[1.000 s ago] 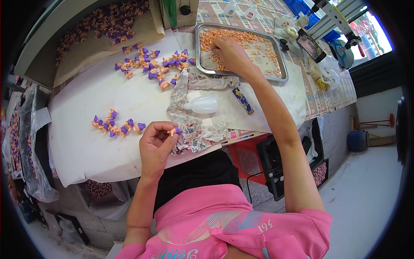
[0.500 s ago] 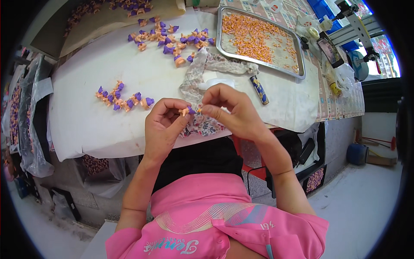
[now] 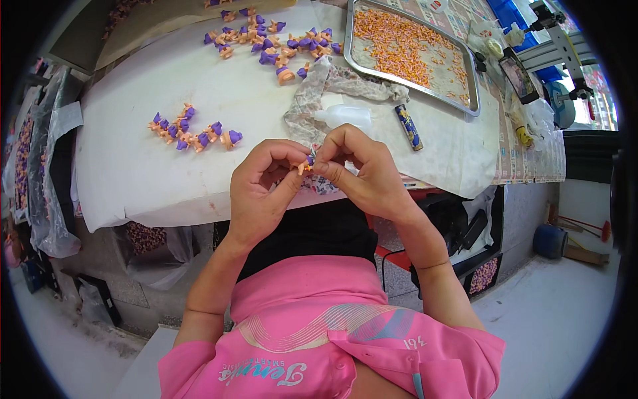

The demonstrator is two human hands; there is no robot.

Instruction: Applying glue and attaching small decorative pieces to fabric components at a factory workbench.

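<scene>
Close to the table's front edge, my left hand [image 3: 260, 183] pinches a small peach-and-purple plastic figurine [image 3: 305, 165] between thumb and fingers. My right hand [image 3: 364, 169] is closed in a pinch against the figurine's right side. A tiny yellow-orange piece shows at those fingertips, mostly hidden. Beyond my left hand, several like figurines [image 3: 201, 138] lie in a loose curved row on the white sheet. A larger scatter of them [image 3: 269, 56] lies farther back.
A metal tray [image 3: 412, 85] of tiny orange and pink pieces stands at the back right. Nearer are a crumpled cloth [image 3: 304, 103], a white squeeze bottle [image 3: 350, 117] and a blue patterned cylinder [image 3: 408, 128]. A phone on a stand [image 3: 518, 75] stands at far right.
My hands have come together: the small yellow-orange piece, held apart from the figurine before, is now against it. The white bottle shows more behind my right hand.
</scene>
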